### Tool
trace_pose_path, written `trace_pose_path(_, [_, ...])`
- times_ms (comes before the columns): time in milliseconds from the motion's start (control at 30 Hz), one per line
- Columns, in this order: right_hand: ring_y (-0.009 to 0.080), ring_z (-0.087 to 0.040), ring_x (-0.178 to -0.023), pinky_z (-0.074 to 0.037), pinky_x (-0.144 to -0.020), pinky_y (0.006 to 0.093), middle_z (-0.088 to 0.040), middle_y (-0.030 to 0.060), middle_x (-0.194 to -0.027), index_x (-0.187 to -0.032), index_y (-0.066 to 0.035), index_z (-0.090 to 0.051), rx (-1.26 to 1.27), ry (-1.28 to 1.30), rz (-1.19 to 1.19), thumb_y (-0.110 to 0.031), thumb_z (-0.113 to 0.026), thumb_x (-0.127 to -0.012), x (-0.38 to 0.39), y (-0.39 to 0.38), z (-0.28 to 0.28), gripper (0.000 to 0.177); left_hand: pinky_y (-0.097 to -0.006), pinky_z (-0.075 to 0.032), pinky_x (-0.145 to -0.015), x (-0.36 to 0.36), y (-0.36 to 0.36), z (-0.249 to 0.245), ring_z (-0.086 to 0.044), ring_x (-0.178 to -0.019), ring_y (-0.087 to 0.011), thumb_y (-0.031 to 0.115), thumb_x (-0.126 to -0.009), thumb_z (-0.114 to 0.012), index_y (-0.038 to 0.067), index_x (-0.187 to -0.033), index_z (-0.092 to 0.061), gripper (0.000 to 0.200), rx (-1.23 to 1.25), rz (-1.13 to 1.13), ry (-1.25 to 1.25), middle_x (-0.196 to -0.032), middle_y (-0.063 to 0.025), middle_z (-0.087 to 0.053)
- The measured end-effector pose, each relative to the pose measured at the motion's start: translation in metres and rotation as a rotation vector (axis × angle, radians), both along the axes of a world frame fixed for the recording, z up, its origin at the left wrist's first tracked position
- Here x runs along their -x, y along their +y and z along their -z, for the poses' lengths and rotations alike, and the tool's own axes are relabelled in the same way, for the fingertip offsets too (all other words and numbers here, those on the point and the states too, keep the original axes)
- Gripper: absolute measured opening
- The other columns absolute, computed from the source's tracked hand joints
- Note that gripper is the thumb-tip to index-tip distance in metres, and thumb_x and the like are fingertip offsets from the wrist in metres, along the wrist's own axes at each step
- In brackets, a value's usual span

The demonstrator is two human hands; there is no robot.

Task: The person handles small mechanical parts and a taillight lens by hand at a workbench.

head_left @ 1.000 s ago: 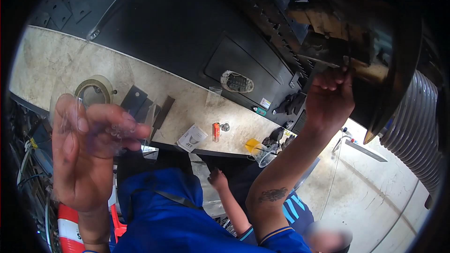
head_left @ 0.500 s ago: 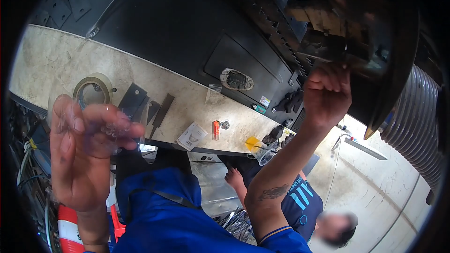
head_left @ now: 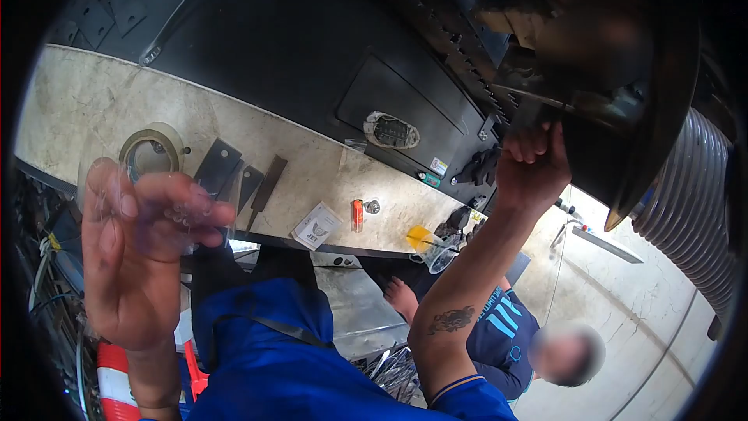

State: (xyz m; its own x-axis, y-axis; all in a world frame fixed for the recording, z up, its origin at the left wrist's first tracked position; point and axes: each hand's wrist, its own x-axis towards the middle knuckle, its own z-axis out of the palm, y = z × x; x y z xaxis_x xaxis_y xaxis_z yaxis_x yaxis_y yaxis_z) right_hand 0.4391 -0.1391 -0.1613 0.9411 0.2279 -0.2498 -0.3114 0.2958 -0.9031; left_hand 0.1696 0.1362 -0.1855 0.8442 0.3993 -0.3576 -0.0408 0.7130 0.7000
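Note:
My left hand (head_left: pixel 144 249) is raised at the left, fingers curled around a clear plastic bag (head_left: pixel 183 222) that holds small ring-like pieces. Behind it on the long worktop (head_left: pixel 257 132) lies a roll of tape (head_left: pixel 131 154). My right hand (head_left: pixel 534 164) is up at the right with its fingers pressed together, at the underside of a dark curved machine hood (head_left: pixel 678 101). Whatever that hand may grip is too small or hidden to make out.
Flat metal plates (head_left: pixel 218 165), a dark metal strip (head_left: pixel 269 187), a small white box (head_left: pixel 316 226) and an orange lighter (head_left: pixel 358 216) lie on the worktop. A person (head_left: pixel 499 335) is beyond my right arm. A ribbed hose (head_left: pixel 689 210) hangs at the right.
My right hand has moved slightly down and left, below the dark hood. The other person's hand and head have shifted a little. My left hand has barely moved.

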Motion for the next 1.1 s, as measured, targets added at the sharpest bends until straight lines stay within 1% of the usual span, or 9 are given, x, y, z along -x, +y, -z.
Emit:
trace_pose_path(233, [0.0095, -0.031, -0.051, -0.027, -0.05, 0.0241, -0.038, -0.0004, -0.059, -0.087, -0.003, -0.057, -0.002, 0.024, 0.025, -0.019, -0.047, -0.095, -0.003, 0.001, 0.006, 0.021, -0.032, -0.053, -0.075, -0.002, 0.001, 0.002, -0.064, -0.094, -0.032, 0.026, -0.095, -0.039, 0.007, -0.105, -0.035, 0.022, 0.002, 0.008, -0.006, -0.103, -0.0191, -0.052])
trace_pose_path(333, [0.0093, -0.031, -0.051, -0.026, -0.049, 0.0243, -0.037, -0.0008, -0.058, -0.086, -0.003, -0.057, -0.025, 0.016, -0.03, -0.019, -0.048, -0.095, -0.004, 0.001, 0.008, 0.02, -0.0319, -0.054, -0.076, -0.003, 0.002, 0.004, -0.063, -0.094, -0.032, 0.025, -0.095, -0.039, 0.007, -0.105, -0.035, 0.021, 0.006, -0.002, -0.01, -0.103, -0.0194, -0.052])
trace_pose_path(500, [0.0083, -0.028, -0.048, -0.025, -0.048, 0.0233, -0.035, -0.0025, -0.055, -0.085, -0.002, -0.057, -0.129, 0.156, -0.057, -0.018, -0.049, -0.095, -0.006, -0.002, 0.014, 0.02, -0.0321, -0.054, -0.076, -0.004, 0.002, 0.005, -0.063, -0.094, -0.0318, 0.025, -0.095, -0.038, 0.007, -0.106, -0.035, 0.021, -0.011, 0.002, -0.014, -0.103, -0.0198, -0.052])
trace_pose_path(733, [0.0074, -0.028, -0.048, -0.025, -0.047, 0.022, -0.035, -0.0029, -0.054, -0.085, -0.002, -0.057, -0.168, 0.176, -0.093, -0.016, -0.05, -0.094, -0.008, -0.003, 0.009, 0.019, -0.0328, -0.053, -0.077, -0.007, 0.004, 0.005, -0.063, -0.095, -0.0327, 0.025, -0.095, -0.037, 0.007, -0.106, -0.035, 0.021, -0.011, 0.024, -0.027, -0.104, -0.02, -0.051])
trace_pose_path(800, [0.0072, -0.029, -0.049, -0.025, -0.047, 0.0215, -0.035, -0.0033, -0.055, -0.085, -0.002, -0.057, -0.506, 0.226, -0.082, -0.017, -0.051, -0.094, -0.004, 0.002, 0.007, 0.019, -0.033, -0.053, -0.077, -0.007, 0.004, 0.004, -0.063, -0.095, -0.033, 0.025, -0.095, -0.037, 0.007, -0.107, -0.035, 0.021, -0.006, 0.017, -0.023, -0.104, -0.02, -0.051])
trace_pose_path(933, [0.007, -0.031, -0.051, -0.025, -0.047, 0.0208, -0.036, -0.0035, -0.056, -0.085, -0.003, -0.057, -0.514, 0.165, -0.021, -0.017, -0.052, -0.094, -0.003, 0.0, 0.009, 0.018, -0.0332, -0.053, -0.077, -0.007, 0.003, 0.004, -0.063, -0.095, -0.0332, 0.025, -0.095, -0.037, 0.007, -0.107, -0.035, 0.022, 0.001, 0.014, -0.02, -0.104, -0.0199, -0.051])
trace_pose_path(1033, [0.0069, -0.032, -0.052, -0.026, -0.048, 0.0204, -0.037, -0.0032, -0.057, -0.085, -0.003, -0.057, -0.591, 0.111, -0.01, -0.014, -0.052, -0.094, -0.006, -0.008, 0.013, 0.015, -0.0326, -0.053, -0.076, -0.006, 0.002, 0.005, -0.063, -0.095, -0.033, 0.025, -0.095, -0.038, 0.008, -0.106, -0.035, 0.021, -0.004, 0.024, -0.025, -0.104, -0.0199, -0.052])
trace_pose_path(1100, [0.007, -0.032, -0.053, -0.026, -0.048, 0.0203, -0.038, -0.0033, -0.058, -0.085, -0.003, -0.057, -0.844, 0.257, -0.028, -0.011, -0.051, -0.093, -0.006, -0.002, 0.009, 0.013, -0.0323, -0.054, -0.076, -0.007, 0.0, 0.006, -0.063, -0.095, -0.0329, 0.025, -0.095, -0.038, 0.008, -0.106, -0.035, 0.021, -0.007, 0.028, -0.023, -0.104, -0.02, -0.052])
